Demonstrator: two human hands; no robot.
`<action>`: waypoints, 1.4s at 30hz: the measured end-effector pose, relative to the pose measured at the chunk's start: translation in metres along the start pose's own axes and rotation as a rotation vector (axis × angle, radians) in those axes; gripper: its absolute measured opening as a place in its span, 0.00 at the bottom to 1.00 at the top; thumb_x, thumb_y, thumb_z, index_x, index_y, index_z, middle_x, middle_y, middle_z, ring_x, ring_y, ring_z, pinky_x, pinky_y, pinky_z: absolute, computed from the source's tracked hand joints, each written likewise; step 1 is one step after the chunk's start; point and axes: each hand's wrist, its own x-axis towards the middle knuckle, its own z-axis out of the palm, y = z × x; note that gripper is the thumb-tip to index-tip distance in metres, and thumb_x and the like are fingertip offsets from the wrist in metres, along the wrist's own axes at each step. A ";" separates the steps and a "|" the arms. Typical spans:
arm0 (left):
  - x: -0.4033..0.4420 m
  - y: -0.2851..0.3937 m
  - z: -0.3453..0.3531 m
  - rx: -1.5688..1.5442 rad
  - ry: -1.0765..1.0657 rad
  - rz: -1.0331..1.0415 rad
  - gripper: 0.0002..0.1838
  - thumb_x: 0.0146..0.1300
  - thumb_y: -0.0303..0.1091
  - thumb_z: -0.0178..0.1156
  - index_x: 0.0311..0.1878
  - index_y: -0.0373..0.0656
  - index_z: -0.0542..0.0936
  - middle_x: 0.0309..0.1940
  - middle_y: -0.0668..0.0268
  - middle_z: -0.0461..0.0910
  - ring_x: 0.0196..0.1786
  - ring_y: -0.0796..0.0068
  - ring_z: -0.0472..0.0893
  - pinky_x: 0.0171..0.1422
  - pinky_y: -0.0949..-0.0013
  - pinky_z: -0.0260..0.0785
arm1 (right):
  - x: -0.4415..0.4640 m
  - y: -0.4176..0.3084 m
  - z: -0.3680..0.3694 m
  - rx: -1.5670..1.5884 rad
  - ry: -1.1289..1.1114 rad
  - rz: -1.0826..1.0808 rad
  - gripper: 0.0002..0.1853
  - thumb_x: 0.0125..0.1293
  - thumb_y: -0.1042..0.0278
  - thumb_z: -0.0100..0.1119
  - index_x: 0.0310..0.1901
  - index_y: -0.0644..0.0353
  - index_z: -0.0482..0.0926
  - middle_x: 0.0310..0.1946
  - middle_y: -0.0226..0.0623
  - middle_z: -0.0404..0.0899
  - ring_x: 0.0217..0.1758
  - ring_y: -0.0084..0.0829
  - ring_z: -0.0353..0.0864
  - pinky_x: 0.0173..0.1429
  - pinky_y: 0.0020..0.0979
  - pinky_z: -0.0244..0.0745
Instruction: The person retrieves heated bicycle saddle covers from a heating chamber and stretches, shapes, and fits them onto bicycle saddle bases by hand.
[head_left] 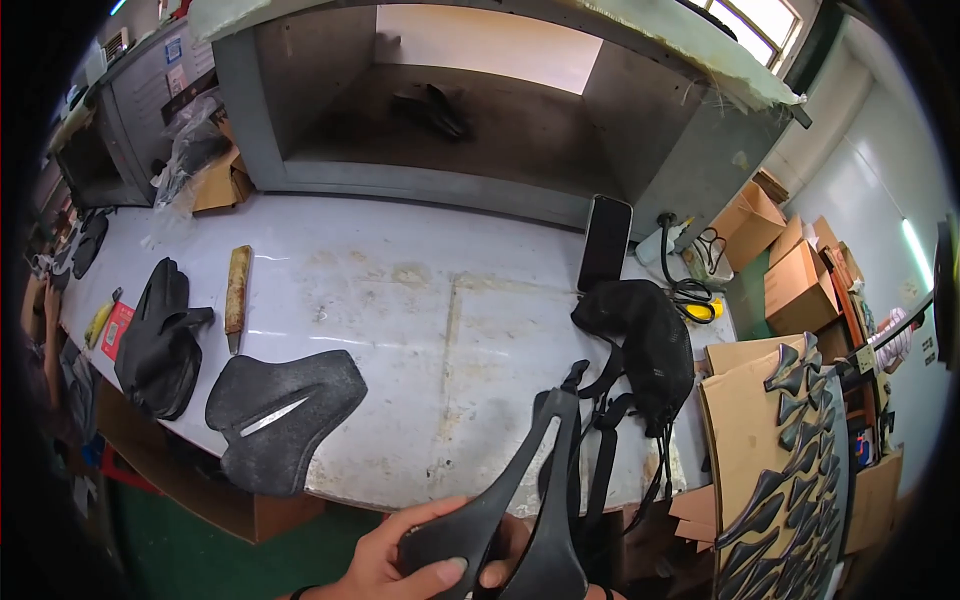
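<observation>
At the table's front edge I hold a black bicycle saddle (552, 530) with a long open slot down its middle and its narrow nose pointing away. My left hand (405, 555) grips its wide left side, thumb on top. My right hand (508, 552) is mostly behind the saddle; some fingers show through the slot, closed against it. To the left lies a flat black saddle cover (290, 400) with a slit in it. Behind that cover is a tool with a worn, tape-like yellowish handle (238, 290). A black glove (165, 340) rests further left.
A black mesh bag with straps (650, 350) lies right of the saddle's nose, by an upright phone (605, 245). A grey metal box (430, 180) stands at the back with a dark piece inside. Several saddles (790, 480) line a cardboard-backed stack at right.
</observation>
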 end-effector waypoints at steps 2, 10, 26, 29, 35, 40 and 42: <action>0.002 0.006 0.004 -0.061 0.030 -0.034 0.30 0.66 0.29 0.61 0.68 0.31 0.64 0.58 0.58 0.74 0.58 0.72 0.75 0.64 0.69 0.64 | -0.001 0.004 0.003 0.068 -0.015 -0.011 0.52 0.40 0.70 0.79 0.69 0.63 0.58 0.60 0.44 0.71 0.67 0.39 0.68 0.72 0.39 0.57; 0.003 0.007 0.007 -0.080 0.082 -0.072 0.29 0.66 0.31 0.61 0.67 0.31 0.65 0.57 0.58 0.75 0.57 0.72 0.75 0.64 0.70 0.62 | -0.002 -0.003 0.012 0.060 -0.035 -0.093 0.54 0.42 0.73 0.79 0.70 0.67 0.55 0.62 0.45 0.69 0.67 0.38 0.66 0.73 0.35 0.53; -0.006 -0.009 0.004 0.315 0.021 0.100 0.29 0.66 0.27 0.60 0.68 0.31 0.62 0.58 0.58 0.74 0.59 0.72 0.74 0.66 0.69 0.61 | 0.018 0.008 0.003 0.317 0.070 -0.518 0.54 0.50 0.74 0.76 0.74 0.55 0.48 0.54 0.39 0.74 0.60 0.32 0.74 0.63 0.36 0.68; -0.004 -0.002 0.007 0.156 0.081 0.095 0.30 0.66 0.27 0.60 0.68 0.31 0.61 0.58 0.58 0.73 0.58 0.72 0.73 0.66 0.68 0.62 | 0.003 -0.012 0.028 0.102 -0.042 -0.372 0.48 0.47 0.77 0.75 0.69 0.60 0.58 0.42 0.38 0.76 0.48 0.26 0.78 0.51 0.30 0.73; 0.004 -0.009 0.012 0.102 0.250 0.218 0.30 0.67 0.27 0.58 0.69 0.32 0.61 0.58 0.57 0.73 0.58 0.71 0.74 0.64 0.67 0.63 | 0.023 0.062 0.005 0.418 0.136 -0.133 0.18 0.69 0.52 0.59 0.50 0.58 0.78 0.34 0.32 0.81 0.39 0.27 0.81 0.41 0.33 0.76; 0.015 -0.017 0.016 0.170 0.411 0.357 0.29 0.67 0.27 0.57 0.70 0.33 0.61 0.58 0.58 0.73 0.56 0.73 0.74 0.63 0.70 0.64 | 0.010 0.082 0.012 0.729 -0.639 -0.109 0.20 0.73 0.46 0.48 0.35 0.55 0.79 0.16 0.27 0.71 0.21 0.24 0.72 0.29 0.29 0.67; 0.017 -0.019 0.018 0.112 0.503 0.374 0.29 0.67 0.27 0.56 0.69 0.32 0.61 0.57 0.59 0.73 0.55 0.73 0.74 0.62 0.70 0.65 | 0.005 0.072 0.015 0.647 -0.461 -0.094 0.27 0.74 0.42 0.43 0.24 0.54 0.73 0.08 0.24 0.60 0.12 0.24 0.58 0.22 0.26 0.55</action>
